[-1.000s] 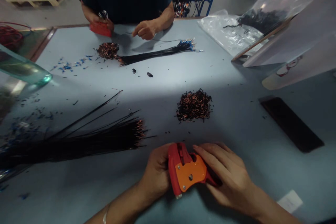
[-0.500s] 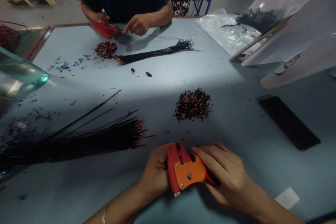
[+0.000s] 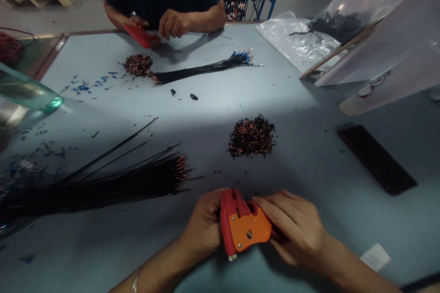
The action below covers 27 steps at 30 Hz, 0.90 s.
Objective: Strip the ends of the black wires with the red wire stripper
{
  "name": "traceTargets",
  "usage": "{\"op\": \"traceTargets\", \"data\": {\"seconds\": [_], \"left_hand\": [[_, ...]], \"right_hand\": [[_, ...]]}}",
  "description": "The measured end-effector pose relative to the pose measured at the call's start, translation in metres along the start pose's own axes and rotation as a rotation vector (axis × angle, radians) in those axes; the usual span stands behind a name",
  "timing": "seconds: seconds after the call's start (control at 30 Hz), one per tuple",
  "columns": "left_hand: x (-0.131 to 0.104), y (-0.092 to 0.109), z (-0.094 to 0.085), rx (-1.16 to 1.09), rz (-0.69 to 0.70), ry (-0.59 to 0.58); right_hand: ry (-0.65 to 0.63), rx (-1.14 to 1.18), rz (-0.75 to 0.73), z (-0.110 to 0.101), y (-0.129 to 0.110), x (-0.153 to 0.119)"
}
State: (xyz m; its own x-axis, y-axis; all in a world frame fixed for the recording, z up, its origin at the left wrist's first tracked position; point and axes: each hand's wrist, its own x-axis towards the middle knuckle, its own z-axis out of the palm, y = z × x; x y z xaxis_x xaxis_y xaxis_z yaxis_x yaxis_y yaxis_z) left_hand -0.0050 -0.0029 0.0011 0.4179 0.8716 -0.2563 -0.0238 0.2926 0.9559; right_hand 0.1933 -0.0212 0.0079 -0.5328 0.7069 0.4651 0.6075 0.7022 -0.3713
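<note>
The right hand is wrapping its fingers around a red-and-orange wire stripper above the near middle of the bench; the left hand is bending against its head, fingertips hidden, any pinched wire indeterminable. Leftward, a black wire bundle is showing copper ends; farther, heaped offcuts are suggesting many strands done, the remainder uncertain.

I see a heap of wire clippings on the grey-blue tabletop, a black wire bundle left of it, a phone to its right.
</note>
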Motion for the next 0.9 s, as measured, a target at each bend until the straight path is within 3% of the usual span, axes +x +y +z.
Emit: {"op": "traceTargets", "data": {"seconds": [0.9], "left_hand": [[0.004,0.012,0.002,-0.049,0.037,-0.011]], "right_hand": [[-0.002,-0.037,-0.023,0.004,0.003,-0.008]]}}
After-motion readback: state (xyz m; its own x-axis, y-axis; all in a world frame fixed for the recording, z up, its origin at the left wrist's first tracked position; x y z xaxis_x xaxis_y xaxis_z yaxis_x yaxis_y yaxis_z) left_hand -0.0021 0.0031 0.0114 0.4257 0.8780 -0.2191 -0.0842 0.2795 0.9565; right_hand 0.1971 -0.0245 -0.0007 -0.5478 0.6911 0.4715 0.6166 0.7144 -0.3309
